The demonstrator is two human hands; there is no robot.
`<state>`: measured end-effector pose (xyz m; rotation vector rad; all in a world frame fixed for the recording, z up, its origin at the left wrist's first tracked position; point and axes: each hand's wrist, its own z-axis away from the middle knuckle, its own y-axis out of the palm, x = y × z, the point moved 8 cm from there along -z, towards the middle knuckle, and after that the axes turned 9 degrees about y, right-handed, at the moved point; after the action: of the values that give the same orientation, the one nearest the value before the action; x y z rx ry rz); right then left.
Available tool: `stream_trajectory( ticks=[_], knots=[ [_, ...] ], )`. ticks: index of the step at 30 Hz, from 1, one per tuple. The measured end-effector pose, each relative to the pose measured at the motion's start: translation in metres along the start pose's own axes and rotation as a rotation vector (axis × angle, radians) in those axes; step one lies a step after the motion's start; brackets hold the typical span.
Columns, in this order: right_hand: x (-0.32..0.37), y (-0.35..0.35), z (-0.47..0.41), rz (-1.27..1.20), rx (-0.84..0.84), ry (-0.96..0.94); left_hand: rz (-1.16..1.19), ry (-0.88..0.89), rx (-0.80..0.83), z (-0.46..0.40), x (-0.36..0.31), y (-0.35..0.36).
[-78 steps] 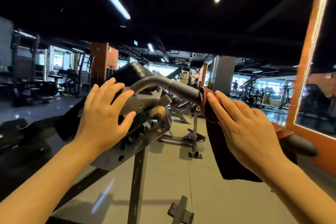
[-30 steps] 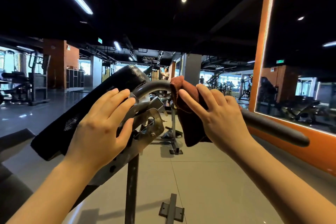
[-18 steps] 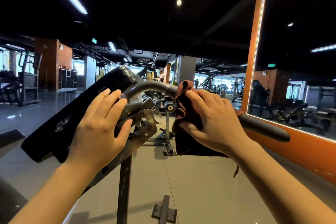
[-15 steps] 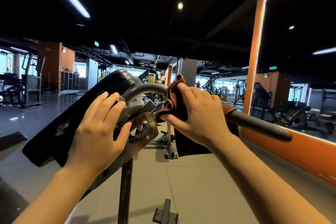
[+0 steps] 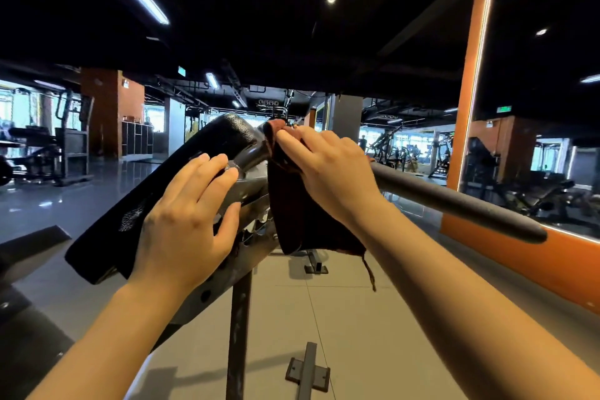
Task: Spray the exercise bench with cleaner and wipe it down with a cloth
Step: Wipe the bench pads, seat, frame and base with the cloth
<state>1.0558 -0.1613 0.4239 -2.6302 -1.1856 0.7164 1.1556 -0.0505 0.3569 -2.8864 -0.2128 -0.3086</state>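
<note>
The exercise bench's black padded backrest (image 5: 156, 191) slopes up from lower left to centre on a grey metal frame (image 5: 240, 273). A curved grey handle bar (image 5: 454, 201) runs from the top of the pad out to the right. A dark reddish-brown cloth (image 5: 298, 224) is draped over the bar's bend and hangs below it. My right hand (image 5: 328, 169) holds the cloth wrapped on the bar, close to the pad's top edge. My left hand (image 5: 185, 221) rests flat, fingers straight, on the frame bracket beside the pad. No spray bottle is in view.
An upright post (image 5: 238, 341) and a floor foot (image 5: 308, 370) stand below the bench on the tiled floor. An orange-framed mirror wall (image 5: 467, 107) lines the right side. Other gym machines (image 5: 65, 146) stand far left and in the background.
My right hand has slid the cloth leftward along the bar, from its straight part to the bend by the pad. My left hand has stayed on the bracket.
</note>
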Motion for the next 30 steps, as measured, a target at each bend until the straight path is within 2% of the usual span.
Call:
stream_trajectory(
  ticks=[4,8,13,16,22,26,30],
  knots=[
    [-0.043,-0.021,0.041,-0.06,0.041,-0.028,0.023,-0.012,-0.019,0.002,0.0,0.002],
    [-0.089,-0.05,0.094,-0.001,0.064,0.028,0.035,-0.021,-0.048,0.004,0.0,0.005],
    [-0.125,-0.054,0.14,0.061,0.238,0.13,0.015,-0.012,-0.039,0.001,-0.009,0.008],
    [-0.113,-0.042,0.134,0.093,0.237,0.141,0.01,-0.035,-0.04,-0.001,-0.015,0.007],
    [-0.039,-0.01,0.056,0.177,0.056,0.089,0.005,-0.06,-0.028,0.0,-0.009,0.004],
    [-0.014,0.004,0.021,0.229,0.129,-0.019,-0.025,-0.03,0.002,0.0,-0.005,0.002],
    [-0.037,-0.004,0.045,0.241,0.172,-0.131,0.007,-0.058,-0.001,0.001,-0.004,0.002]
  ],
)
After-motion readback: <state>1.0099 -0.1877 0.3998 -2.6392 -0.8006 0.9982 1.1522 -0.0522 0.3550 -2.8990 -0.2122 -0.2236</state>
